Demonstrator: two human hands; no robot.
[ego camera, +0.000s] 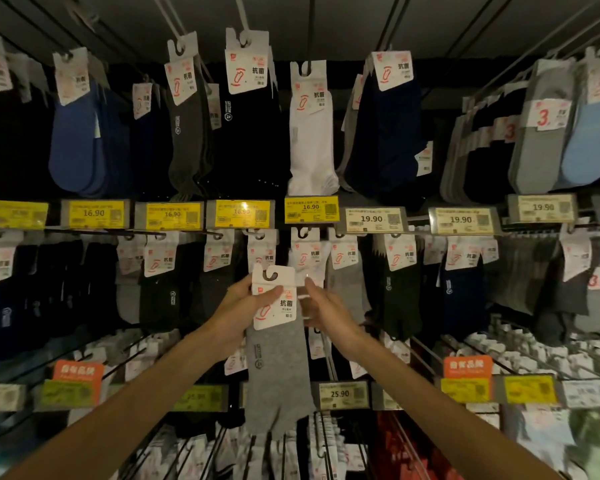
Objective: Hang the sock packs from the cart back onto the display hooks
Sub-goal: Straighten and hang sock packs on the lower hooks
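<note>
A grey sock pack (274, 368) with a white card header hangs in front of the middle row of the display. My left hand (246, 303) grips the card from the left, thumb across its front. My right hand (321, 308) pinches the card's right edge. The card's hook cut-out (270, 274) sits just below a display hook (257, 234) that carries other packs. No cart is in view.
Rows of sock packs hang on hooks above, beside and below, among them a white pack (310, 133) and a blue pack (75, 133). Yellow and white price tags (310, 209) line the rails. Long hook rods (326, 441) jut out from the lowest row.
</note>
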